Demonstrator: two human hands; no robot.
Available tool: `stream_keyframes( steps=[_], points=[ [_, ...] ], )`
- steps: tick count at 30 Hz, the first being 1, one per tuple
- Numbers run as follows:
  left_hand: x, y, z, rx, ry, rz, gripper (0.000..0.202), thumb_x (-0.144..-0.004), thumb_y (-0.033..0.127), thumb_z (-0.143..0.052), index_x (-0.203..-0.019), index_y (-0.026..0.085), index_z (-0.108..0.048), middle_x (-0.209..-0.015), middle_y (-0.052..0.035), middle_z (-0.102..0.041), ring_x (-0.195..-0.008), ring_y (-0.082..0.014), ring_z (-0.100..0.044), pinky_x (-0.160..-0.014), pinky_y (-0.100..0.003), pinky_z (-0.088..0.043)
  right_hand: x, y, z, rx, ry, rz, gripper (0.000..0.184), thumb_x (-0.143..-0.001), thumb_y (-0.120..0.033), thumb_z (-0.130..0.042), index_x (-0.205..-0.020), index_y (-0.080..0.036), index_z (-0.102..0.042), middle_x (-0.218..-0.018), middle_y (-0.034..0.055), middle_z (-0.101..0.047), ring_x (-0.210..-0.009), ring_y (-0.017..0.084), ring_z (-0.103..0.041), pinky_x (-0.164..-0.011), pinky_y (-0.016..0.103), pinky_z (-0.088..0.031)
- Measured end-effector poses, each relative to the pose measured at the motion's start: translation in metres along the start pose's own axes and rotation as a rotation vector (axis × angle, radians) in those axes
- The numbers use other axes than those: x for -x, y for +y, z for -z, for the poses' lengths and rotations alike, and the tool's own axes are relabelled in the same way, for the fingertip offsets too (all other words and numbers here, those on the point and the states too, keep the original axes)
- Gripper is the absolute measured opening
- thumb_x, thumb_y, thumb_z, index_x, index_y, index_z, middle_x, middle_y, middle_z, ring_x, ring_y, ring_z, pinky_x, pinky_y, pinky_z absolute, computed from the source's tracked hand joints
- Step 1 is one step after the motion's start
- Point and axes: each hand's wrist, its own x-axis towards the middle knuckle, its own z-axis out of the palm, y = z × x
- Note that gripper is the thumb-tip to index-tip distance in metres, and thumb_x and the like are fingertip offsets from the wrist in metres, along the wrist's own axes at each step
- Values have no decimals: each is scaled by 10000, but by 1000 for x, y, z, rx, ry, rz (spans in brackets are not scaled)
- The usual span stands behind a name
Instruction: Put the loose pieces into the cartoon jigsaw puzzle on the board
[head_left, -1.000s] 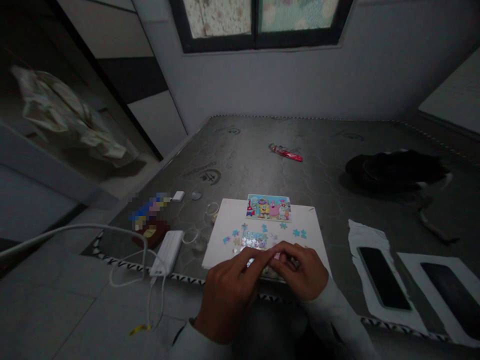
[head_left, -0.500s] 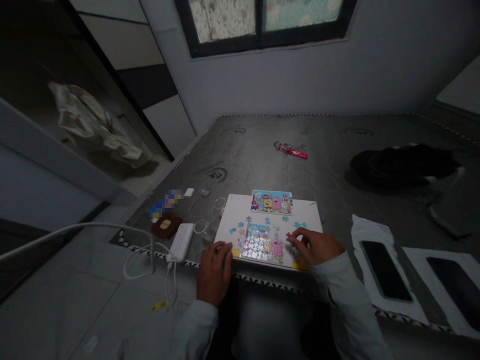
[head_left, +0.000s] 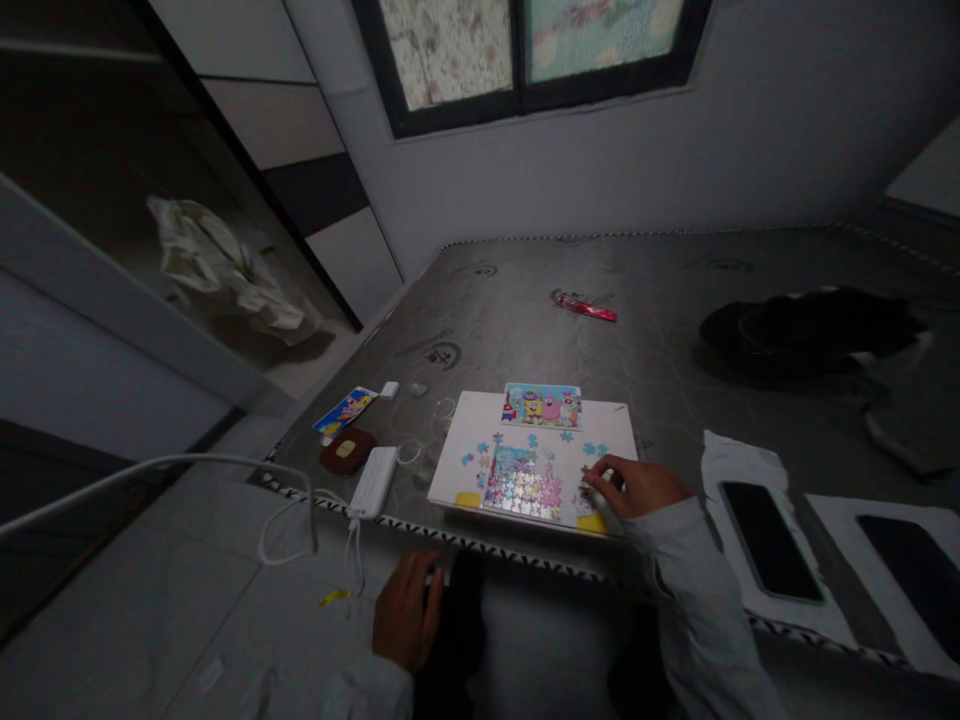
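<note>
A partly assembled jigsaw puzzle point(head_left: 525, 484) lies on a white board point(head_left: 469, 420), its surface glossy with glare. Several loose puzzle pieces point(head_left: 590, 449) are scattered along its top and sides. My right hand point(head_left: 626, 485) is over the board's right side, thumb and forefinger pinched on a small puzzle piece point(head_left: 586, 472). Part of the board and some pieces are hidden under that hand. Off the board, below the table edge, my left hand point(head_left: 409, 610) hangs above my lap, loosely curled with the thumb apart. A cartoon picture card point(head_left: 541, 406) lies at the board's far edge.
Left of the board are a white power bank point(head_left: 373, 482) with a cable, a brown case point(head_left: 348, 451), a colourful packet point(head_left: 345, 411) and clear rings point(head_left: 409, 452). Two phones point(head_left: 770, 540) lie on white sheets at right. A red item point(head_left: 589, 309) and black bag point(head_left: 810, 330) are farther back.
My left hand has left the board's near left corner and dropped down toward my lap. My right hand has shifted slightly right, still pinching the puzzle piece. The view has moved a little.
</note>
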Motion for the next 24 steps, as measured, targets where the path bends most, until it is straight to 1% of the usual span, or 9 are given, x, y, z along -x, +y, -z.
stream_keyframes(
  steps=[1, 2, 4, 7, 8, 12, 16, 19, 24],
  points=[
    [11, 0, 5, 28, -96, -52, 181, -975, 251, -426, -980, 221, -604, -871, -30, -688, -805, -155, -669, -713, -248, -522, 1, 0, 0, 3, -7, -7, 357, -880, -555, -473, -973, -308, -713, -852, 13, -743, -751, 200, -660, -629, 291, -381],
    [21, 0, 10, 42, -169, -101, 194, -982, 258, -413, -984, 226, -605, -864, -18, -704, -769, -139, -677, -690, -229, -512, 1, 1, 0, 6, -13, -15, 358, -875, -558, -479, -970, -308, -717, -853, 16, -744, -747, 202, -658, -625, 292, -379],
    [35, -1, 15, 21, -208, -151, 259, -992, 295, -372, -1012, 224, -620, -847, -23, -727, -734, -144, -682, -674, -240, -494, 3, 2, 1, 12, -12, -30, 355, -870, -554, -488, -957, -305, -725, -861, 21, -748, -738, 207, -657, -612, 296, -373],
    [38, -3, 15, 19, -412, -206, 390, -985, 322, -334, -724, 218, -604, -620, -11, -652, -577, -138, -618, -566, -258, -399, 4, 2, 0, 22, 0, -50, 339, -866, -542, -505, -938, -303, -734, -872, 21, -754, -734, 208, -660, -599, 296, -368],
    [36, -4, 14, 12, -432, -203, 441, -988, 323, -322, -644, 211, -574, -563, -8, -617, -550, -132, -601, -553, -261, -373, 4, 2, 0, 24, 6, -56, 336, -866, -540, -509, -942, -303, -735, -878, 22, -755, -736, 208, -662, -598, 296, -370],
    [24, -9, 6, -38, -453, -156, 507, -1004, 259, -273, -584, 189, -547, -522, -15, -589, -491, -114, -547, -522, -284, -281, 3, -3, -2, 34, 29, -56, 323, -876, -531, -516, -954, -309, -737, -872, 16, -755, -759, 206, -668, -627, 298, -393],
    [22, -14, 3, -42, -525, -235, 464, -971, 292, -334, -576, 192, -556, -521, -21, -575, -503, -125, -512, -527, -293, -238, 2, -14, -5, 45, 0, -21, 303, -882, -518, -532, -941, -307, -741, -863, 9, -756, -776, 191, -671, -648, 295, -402],
    [21, -21, 4, -28, -576, -307, 430, -937, 328, -372, -572, 198, -557, -508, -20, -548, -493, -128, -468, -525, -296, -212, 3, -23, -5, 80, -27, -20, 299, -888, -511, -534, -942, -305, -745, -881, 11, -763, -816, 211, -678, -677, 318, -404],
    [19, -32, 7, -51, -582, -282, 437, -951, 284, -340, -583, 196, -558, -510, -13, -559, -463, -118, -438, -525, -312, -184, 4, -31, -5, 129, -54, -21, 314, -906, -500, -507, -952, -307, -750, -878, 26, -763, -850, 225, -684, -691, 325, -406]
  ],
)
